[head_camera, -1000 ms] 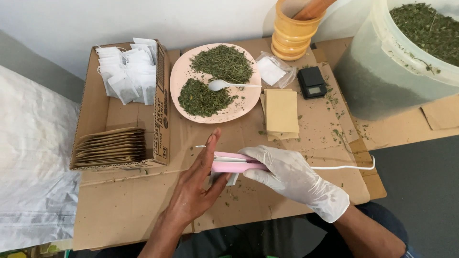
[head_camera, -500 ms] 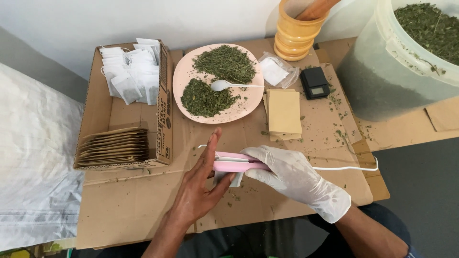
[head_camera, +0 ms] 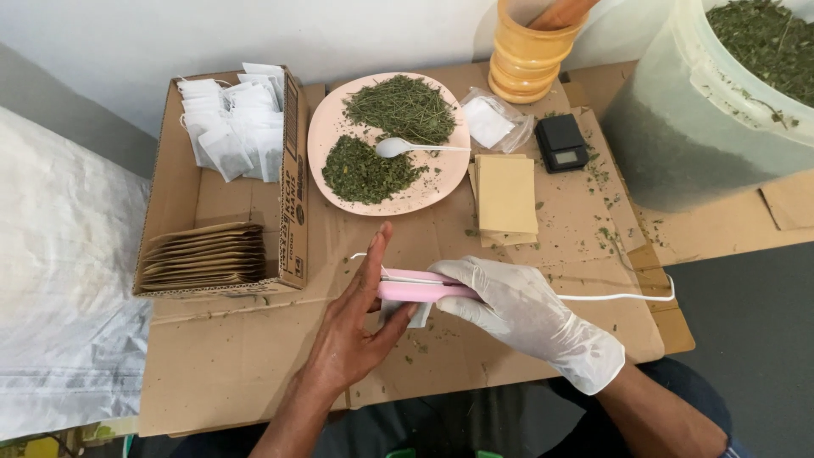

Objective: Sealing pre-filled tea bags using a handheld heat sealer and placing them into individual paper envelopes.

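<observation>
2 hands meet at 1 pink sealer (head_camera: 420, 290): gloved right hand (head_camera: 509, 301) clamps it, bare left hand (head_camera: 360, 318) spread beside. Behind it, 1 plate (head_camera: 326, 127) carries 2 herb piles (head_camera: 398, 106), on a cardboard-covered desk (head_camera: 220, 365).

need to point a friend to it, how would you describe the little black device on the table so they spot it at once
Start at the large translucent plastic bucket of dried green herb at the right. Just left of its base, on the brown cardboard sheet, lies the small black square scale. It sits behind the stack of tan paper sachets and is the only black thing there.
</observation>
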